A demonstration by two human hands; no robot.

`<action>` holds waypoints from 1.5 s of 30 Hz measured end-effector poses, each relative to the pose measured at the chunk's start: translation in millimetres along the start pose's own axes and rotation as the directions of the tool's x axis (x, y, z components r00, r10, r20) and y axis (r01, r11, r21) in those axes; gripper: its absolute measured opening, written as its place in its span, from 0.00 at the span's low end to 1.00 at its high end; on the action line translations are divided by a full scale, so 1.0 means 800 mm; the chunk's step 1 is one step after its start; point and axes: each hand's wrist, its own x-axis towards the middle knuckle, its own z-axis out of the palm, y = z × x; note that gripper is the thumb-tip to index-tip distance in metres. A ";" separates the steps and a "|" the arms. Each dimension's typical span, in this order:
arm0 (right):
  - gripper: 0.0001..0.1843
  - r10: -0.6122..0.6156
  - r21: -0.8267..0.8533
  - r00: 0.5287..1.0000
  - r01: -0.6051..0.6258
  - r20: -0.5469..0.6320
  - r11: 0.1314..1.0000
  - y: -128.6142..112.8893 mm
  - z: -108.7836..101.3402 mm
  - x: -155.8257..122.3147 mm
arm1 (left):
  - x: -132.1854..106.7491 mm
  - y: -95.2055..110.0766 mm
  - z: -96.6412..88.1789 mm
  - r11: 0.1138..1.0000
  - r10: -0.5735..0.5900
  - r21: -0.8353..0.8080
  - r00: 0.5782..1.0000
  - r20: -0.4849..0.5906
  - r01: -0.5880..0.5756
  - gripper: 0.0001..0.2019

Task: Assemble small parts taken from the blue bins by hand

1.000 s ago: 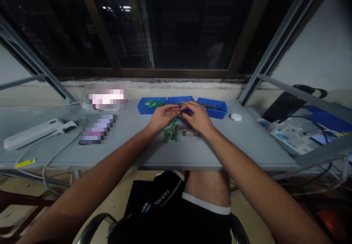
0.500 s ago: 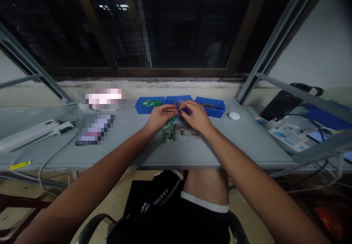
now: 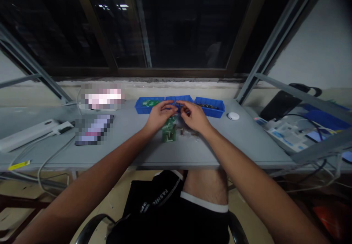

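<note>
Over the middle of the table, my left hand and my right hand face each other, fingertips close together. Both index fingers stretch forward, while the other fingers curl in toward the thumbs. What they hold is too small and blurred to make out. Just below my left hand lies a green-tinted plastic bag with small metal parts showing in it. Beside it, under my right hand, a clear plastic bag rests flat with small brass-coloured pieces on or in it.
Three blue bins stand behind my hands: the left bin with green packets, the middle bin partly hidden, the right bin with dark metal parts. A white round lid, a phone and a power strip lie around.
My index fingers have straightened and lifted away from the pinch at the middle, and a gap has opened between my hands. The bags and bins stay where they were.
</note>
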 end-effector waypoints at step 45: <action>0.07 -0.021 -0.404 0.950 -0.112 -0.312 0.908 0.039 -0.055 0.004 | 0.001 -0.002 -0.009 0.924 0.203 0.339 0.979 -0.035 -0.179 0.15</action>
